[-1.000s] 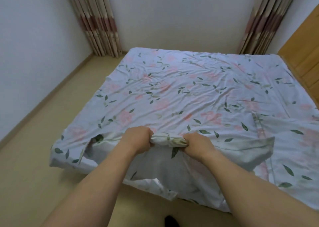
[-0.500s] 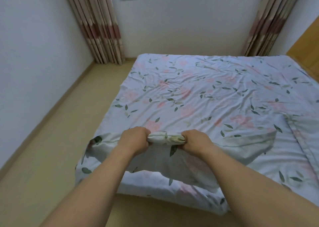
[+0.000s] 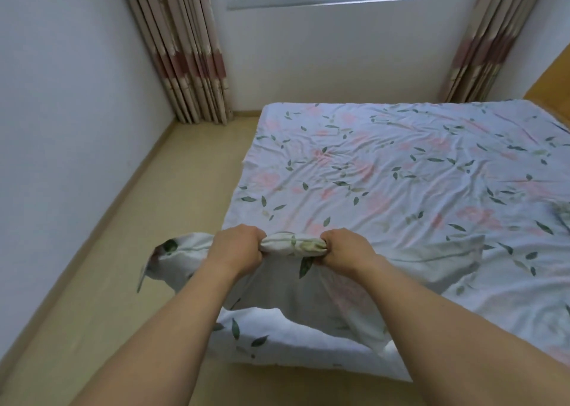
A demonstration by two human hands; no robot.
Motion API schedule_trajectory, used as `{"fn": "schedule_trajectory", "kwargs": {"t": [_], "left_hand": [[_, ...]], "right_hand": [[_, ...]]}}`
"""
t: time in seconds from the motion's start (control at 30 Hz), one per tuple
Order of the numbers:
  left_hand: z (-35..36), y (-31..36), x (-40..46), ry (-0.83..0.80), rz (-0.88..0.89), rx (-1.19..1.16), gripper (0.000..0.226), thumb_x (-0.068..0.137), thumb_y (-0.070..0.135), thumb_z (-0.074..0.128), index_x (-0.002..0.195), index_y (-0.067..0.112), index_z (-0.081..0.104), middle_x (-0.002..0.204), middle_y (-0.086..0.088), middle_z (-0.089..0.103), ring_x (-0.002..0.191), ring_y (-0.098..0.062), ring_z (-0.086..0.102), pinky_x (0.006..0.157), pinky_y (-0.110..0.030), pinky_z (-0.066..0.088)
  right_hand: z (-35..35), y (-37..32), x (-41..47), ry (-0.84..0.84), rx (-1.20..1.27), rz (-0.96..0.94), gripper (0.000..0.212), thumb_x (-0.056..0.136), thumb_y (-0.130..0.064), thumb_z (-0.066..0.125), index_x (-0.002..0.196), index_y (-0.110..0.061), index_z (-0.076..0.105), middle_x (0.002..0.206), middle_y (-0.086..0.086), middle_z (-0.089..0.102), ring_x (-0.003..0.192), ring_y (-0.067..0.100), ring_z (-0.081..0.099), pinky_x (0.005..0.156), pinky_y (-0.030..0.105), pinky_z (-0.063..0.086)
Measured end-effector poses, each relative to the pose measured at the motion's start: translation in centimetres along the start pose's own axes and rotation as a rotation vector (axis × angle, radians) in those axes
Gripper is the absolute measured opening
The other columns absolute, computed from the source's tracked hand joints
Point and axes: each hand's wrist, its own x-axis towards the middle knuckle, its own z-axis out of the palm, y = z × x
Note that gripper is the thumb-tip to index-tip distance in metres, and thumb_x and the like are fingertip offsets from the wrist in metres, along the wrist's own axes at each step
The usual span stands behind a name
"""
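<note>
**Cover [image 3: 385,174] spread over the bed [image 3: 308,351], near edge gathered in both fists**

The floral cover reaches the bed's far edge and its left edge, so the laying-out looks mostly done. It is creased all over, though, most of all toward the middle.

At the near edge the work is unfinished. The left hand [image 3: 236,248] and right hand [image 3: 345,251] are each clamped round an end of a short roll of bunched fabric, knuckles up, close together. They hold it lifted just above the bed. The pale underside sags beneath the roll.

Off the near left corner a loose flap [image 3: 175,251] hangs out over the floor [image 3: 117,282].

I'd say what remains is letting that bunch out, squaring the near edge and corner, and smoothing the creases. The right side runs out of view, so I can't tell how it sits there.
</note>
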Motion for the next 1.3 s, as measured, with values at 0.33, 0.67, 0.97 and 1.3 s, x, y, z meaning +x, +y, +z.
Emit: {"fn": "schedule_trajectory", "kwargs": {"t": [0.33, 0.67, 0.97, 1.3], "left_hand": [[-2.2, -25.4, -4.5, 0.038, -0.021, -0.071, 0.015, 0.081, 0.026, 0.052, 0.089, 0.025, 0.065, 0.094, -0.005, 0.07, 0.09, -0.032, 0.065, 0.069, -0.033, 0.045], [-4.2, -44.7, -1.8, -0.001, 0.003, -0.067, 0.012, 0.079, 0.018, 0.05, 0.079, 0.024, 0.061, 0.092, -0.006, 0.07, 0.086, -0.031, 0.065, 0.064, -0.03, 0.04], [-4.6, -61.5, 11.9, -0.079, 0.005, -0.073, 0.011, 0.078, 0.019, 0.052, 0.071, 0.027, 0.05, 0.092, -0.005, 0.07, 0.087, -0.03, 0.064, 0.066, -0.03, 0.04], [-9.6, -80.2, 31.0, -0.007, 0.01, -0.026, 0.011, 0.077, 0.022, 0.049, 0.068, 0.028, 0.05, 0.08, 0.001, 0.065, 0.077, -0.025, 0.063, 0.06, -0.029, 0.037]], "right_hand": [[4.1, -24.2, 7.8, 0.022, -0.109, -0.035, 0.024, 0.08, -0.042, 0.06, 0.081, -0.018, 0.061, 0.086, 0.004, 0.066, 0.081, 0.025, 0.063, 0.061, 0.028, 0.042], [6.6, -40.4, 19.0, -0.034, -0.062, 0.024, 0.022, 0.078, -0.04, 0.061, 0.068, -0.022, 0.054, 0.078, 0.001, 0.063, 0.073, 0.022, 0.061, 0.061, 0.029, 0.046], [7.1, -48.6, 39.0, -0.048, -0.001, -0.001, 0.025, 0.077, -0.037, 0.063, 0.087, -0.014, 0.066, 0.089, 0.007, 0.069, 0.082, 0.025, 0.065, 0.067, 0.031, 0.05], [1.9, -57.7, 64.1, 0.004, -0.016, -0.07, 0.02, 0.076, -0.041, 0.063, 0.073, -0.023, 0.056, 0.073, -0.004, 0.057, 0.068, 0.018, 0.055, 0.058, 0.026, 0.041]]}}
